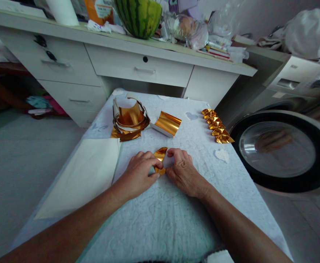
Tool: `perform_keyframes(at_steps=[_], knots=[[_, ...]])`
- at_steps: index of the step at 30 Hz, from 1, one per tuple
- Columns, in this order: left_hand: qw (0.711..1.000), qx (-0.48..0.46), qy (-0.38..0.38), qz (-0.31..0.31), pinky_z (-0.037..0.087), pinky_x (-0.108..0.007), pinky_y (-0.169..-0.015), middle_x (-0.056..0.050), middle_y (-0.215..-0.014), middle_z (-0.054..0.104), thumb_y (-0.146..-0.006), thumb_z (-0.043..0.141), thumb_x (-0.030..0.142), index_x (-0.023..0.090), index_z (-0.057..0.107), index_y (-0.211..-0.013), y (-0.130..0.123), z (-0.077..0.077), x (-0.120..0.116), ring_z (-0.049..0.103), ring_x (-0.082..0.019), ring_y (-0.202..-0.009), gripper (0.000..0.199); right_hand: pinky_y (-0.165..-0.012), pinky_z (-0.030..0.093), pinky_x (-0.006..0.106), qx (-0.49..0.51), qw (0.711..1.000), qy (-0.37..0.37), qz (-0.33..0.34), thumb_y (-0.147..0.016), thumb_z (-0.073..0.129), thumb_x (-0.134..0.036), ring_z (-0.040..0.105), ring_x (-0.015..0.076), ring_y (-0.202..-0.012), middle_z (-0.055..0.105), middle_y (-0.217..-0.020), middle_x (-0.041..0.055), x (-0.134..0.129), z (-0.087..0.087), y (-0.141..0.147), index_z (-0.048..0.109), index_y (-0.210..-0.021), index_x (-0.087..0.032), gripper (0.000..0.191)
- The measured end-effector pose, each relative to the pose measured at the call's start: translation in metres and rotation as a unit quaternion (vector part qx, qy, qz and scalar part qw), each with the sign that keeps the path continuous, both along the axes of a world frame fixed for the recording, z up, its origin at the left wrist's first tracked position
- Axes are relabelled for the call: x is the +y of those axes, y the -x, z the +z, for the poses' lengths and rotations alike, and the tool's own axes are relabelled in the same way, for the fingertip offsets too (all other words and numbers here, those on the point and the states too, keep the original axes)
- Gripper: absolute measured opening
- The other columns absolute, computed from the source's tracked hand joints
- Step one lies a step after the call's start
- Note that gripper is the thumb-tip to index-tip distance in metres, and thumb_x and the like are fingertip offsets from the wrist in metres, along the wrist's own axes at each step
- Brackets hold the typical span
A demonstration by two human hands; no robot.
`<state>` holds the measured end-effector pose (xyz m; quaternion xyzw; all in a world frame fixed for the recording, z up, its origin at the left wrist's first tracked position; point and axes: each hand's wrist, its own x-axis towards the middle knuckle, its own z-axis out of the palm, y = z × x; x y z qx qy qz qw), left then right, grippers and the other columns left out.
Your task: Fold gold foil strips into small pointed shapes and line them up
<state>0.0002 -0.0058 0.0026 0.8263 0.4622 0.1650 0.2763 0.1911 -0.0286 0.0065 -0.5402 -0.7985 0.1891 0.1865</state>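
Near the middle of the cloth-covered table is a small gold foil paper (160, 154), partly folded. My left hand (142, 170) pinches its left and lower edge between thumb and fingers. At the paper's right side is my right hand (182, 170), its thumb at the lower corner and its fingers curled; whether it grips the paper is hard to tell. Beyond my hands lies a curved gold sheet (167, 123) with a white underside. A loose stack of curled gold sheets (131, 118) stands at the back left. Folded gold pieces (216, 125) form a row at the back right.
White paper (80, 179) covers the table's left side. Behind the table, a counter (170, 45) with drawers carries a cut watermelon (139, 16), plastic bags and a white roll. A washing machine's open round door (277, 149) stands close to the table's right edge.
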Motion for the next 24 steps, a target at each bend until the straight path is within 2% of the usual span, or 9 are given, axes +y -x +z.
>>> perform_keyframes(at_steps=[5, 12, 14, 17, 19, 22, 24], knots=[[1.000, 0.004, -0.008, 0.003, 0.041, -0.039, -0.089, -0.002, -0.096, 0.062, -0.079, 0.063, 0.018, 0.026, 0.068, -0.092, -0.001, -0.001, 0.000, 0.052, -0.023, -0.099, 0.016, -0.094, 0.039, 0.047, 0.005, 1.000, -0.014, -0.015, -0.082, 0.058, -0.027, 0.046, 0.0291, -0.108, 0.052, -0.120, 0.0127, 0.000, -0.003, 0.006, 0.043, -0.122, -0.018, 0.044], [1.000, 0.001, -0.003, 0.003, 0.040, -0.040, -0.090, -0.002, -0.100, 0.063, -0.078, 0.063, 0.016, 0.026, 0.068, -0.093, 0.000, 0.000, -0.002, 0.052, -0.024, -0.101, 0.019, -0.091, 0.039, 0.043, 0.036, 0.999, -0.014, -0.003, -0.070, 0.054, -0.009, 0.048, 0.0262, -0.105, 0.055, -0.116, 0.0100, 0.005, 0.000, 0.001, 0.043, -0.120, -0.020, 0.053], [1.000, 0.006, 0.000, -0.001, 0.040, -0.040, -0.090, -0.002, -0.099, 0.062, -0.078, 0.064, 0.016, 0.026, 0.069, -0.094, 0.000, 0.002, -0.001, 0.052, -0.024, -0.100, 0.019, -0.088, 0.040, 0.041, 0.049, 0.999, -0.007, -0.016, -0.068, 0.052, -0.007, 0.050, 0.0243, -0.099, 0.058, -0.107, 0.0076, 0.008, 0.002, -0.003, 0.047, -0.113, -0.019, 0.047], [1.000, 0.014, 0.000, -0.006, 0.040, -0.041, -0.090, -0.002, -0.099, 0.062, -0.078, 0.064, 0.016, 0.025, 0.068, -0.095, -0.001, 0.003, -0.001, 0.052, -0.024, -0.100, 0.020, -0.088, 0.040, 0.041, 0.059, 0.996, -0.022, -0.057, -0.075, 0.052, -0.010, 0.050, 0.0238, -0.095, 0.060, -0.099, 0.0069, 0.015, 0.004, -0.007, 0.053, -0.100, -0.019, 0.027], [1.000, 0.017, -0.008, -0.011, 0.039, -0.041, -0.090, -0.003, -0.099, 0.062, -0.078, 0.063, 0.016, 0.025, 0.068, -0.095, -0.001, 0.003, -0.002, 0.052, -0.024, -0.101, 0.020, -0.090, 0.039, 0.042, 0.052, 0.996, -0.043, -0.064, -0.080, 0.053, -0.015, 0.049, 0.0255, -0.099, 0.060, -0.106, 0.0096, 0.019, 0.003, -0.007, 0.056, -0.105, -0.018, 0.025], [0.999, 0.016, -0.027, -0.026, 0.039, -0.041, -0.089, -0.003, -0.099, 0.061, -0.079, 0.060, 0.014, 0.025, 0.067, -0.095, 0.000, 0.001, -0.004, 0.051, -0.024, -0.101, 0.020, -0.095, 0.037, 0.045, 0.033, 0.997, -0.054, -0.038, -0.085, 0.052, -0.018, 0.045, 0.0279, -0.110, 0.056, -0.125, 0.0125, 0.021, 0.000, -0.005, 0.051, -0.126, -0.016, 0.040], [0.999, 0.010, -0.035, -0.038, 0.039, -0.041, -0.089, -0.002, -0.099, 0.061, -0.080, 0.058, 0.012, 0.025, 0.066, -0.095, 0.001, 0.000, -0.005, 0.051, -0.024, -0.101, 0.022, -0.097, 0.035, 0.045, 0.019, 0.998, -0.049, -0.019, -0.088, 0.050, -0.017, 0.043, 0.0283, -0.114, 0.053, -0.132, 0.0120, 0.021, -0.001, -0.002, 0.048, -0.132, -0.016, 0.044]])
